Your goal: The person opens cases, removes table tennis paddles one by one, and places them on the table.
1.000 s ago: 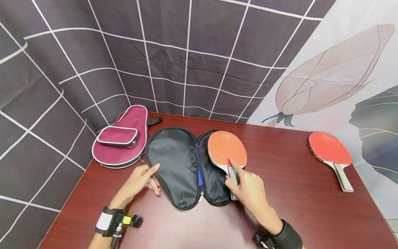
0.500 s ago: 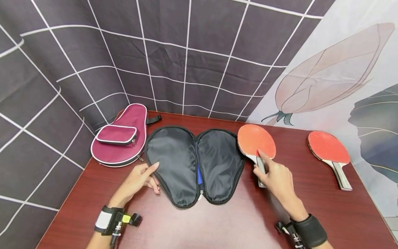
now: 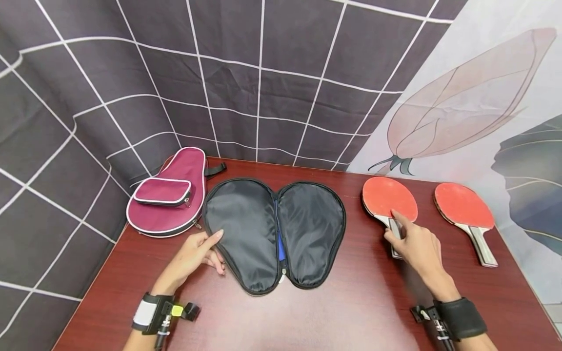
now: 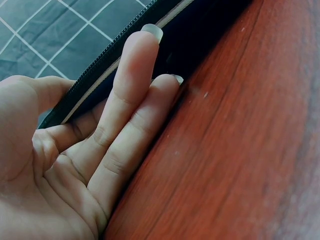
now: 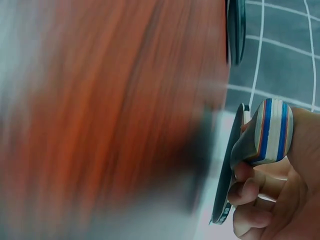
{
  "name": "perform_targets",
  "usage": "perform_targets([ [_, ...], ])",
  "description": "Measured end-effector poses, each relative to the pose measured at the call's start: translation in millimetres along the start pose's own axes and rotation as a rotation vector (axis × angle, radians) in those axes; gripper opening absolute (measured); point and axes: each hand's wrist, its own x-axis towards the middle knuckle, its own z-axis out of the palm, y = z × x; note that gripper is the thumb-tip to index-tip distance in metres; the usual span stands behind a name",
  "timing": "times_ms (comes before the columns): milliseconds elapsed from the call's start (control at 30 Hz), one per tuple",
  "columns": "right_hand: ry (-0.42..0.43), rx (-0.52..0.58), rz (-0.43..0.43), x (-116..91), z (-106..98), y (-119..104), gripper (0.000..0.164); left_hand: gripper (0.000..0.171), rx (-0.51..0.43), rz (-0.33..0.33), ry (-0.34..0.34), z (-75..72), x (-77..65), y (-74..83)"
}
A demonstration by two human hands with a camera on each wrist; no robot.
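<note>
A black zippered paddle case point(image 3: 241, 229) lies spread open on the table, blue showing along its fold. My left hand point(image 3: 193, 256) pinches the left edge of the case, thumb on top. In the left wrist view the index finger goes under the zippered edge point(image 4: 107, 55), and two other fingers extend beside it along the tabletop. My right hand point(image 3: 419, 246) grips a red table tennis paddle point(image 3: 388, 197) by its handle, index finger laid on the rubber. The right wrist view shows the striped handle end point(image 5: 272, 131) and the blade above the table, its shadow below.
A second red paddle point(image 3: 465, 207) lies at the right of the table point(image 3: 342, 312). At the back left is a maroon paddle case point(image 3: 184, 168) with white piping and a small pocket. A dark grid-patterned cloth point(image 3: 290, 44) hangs behind the table.
The right hand has carried the paddle rightward, off the right half of the black case and toward the second paddle. The left hand keeps its hold on the case edge.
</note>
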Motion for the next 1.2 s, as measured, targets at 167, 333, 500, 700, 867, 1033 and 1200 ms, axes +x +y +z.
perform_targets([
  [167, -0.03, -0.009, 0.024, 2.8, -2.8, 14.6, 0.055, 0.052, -0.001, 0.007, 0.0, -0.5, 0.0, -0.6],
  [333, -0.067, -0.013, 0.041, 4.7, -4.2, 25.3, 0.055, 0.053, -0.001, 0.007, -0.004, -1.3, 0.0, -0.5],
  [500, -0.075, -0.012, 0.046, 7.4, -6.8, 35.3, 0.055, 0.054, 0.002, 0.009, -0.006, -1.5, 0.4, -0.2],
  [700, -0.079, -0.023, 0.06, 12.6, -7.5, 49.8, 0.057, 0.052, 0.005, 0.001, -0.005, -0.9, -0.4, -0.4],
  [867, -0.108, -0.033, 0.059, 14.6, -8.7, 61.5, 0.059, 0.05, 0.005, -0.01, -0.01, -0.4, -0.7, -1.6],
  [1033, -0.115, -0.036, 0.047, 14.5, -11.0, 67.9, 0.057, 0.05, 0.006, -0.015, -0.006, -0.5, -0.5, -1.5],
  [1200, -0.116, -0.038, 0.051, 13.7, -12.4, 71.7, 0.057, 0.048, 0.003, 0.009, -0.015, -0.6, 0.1, -1.1],
])
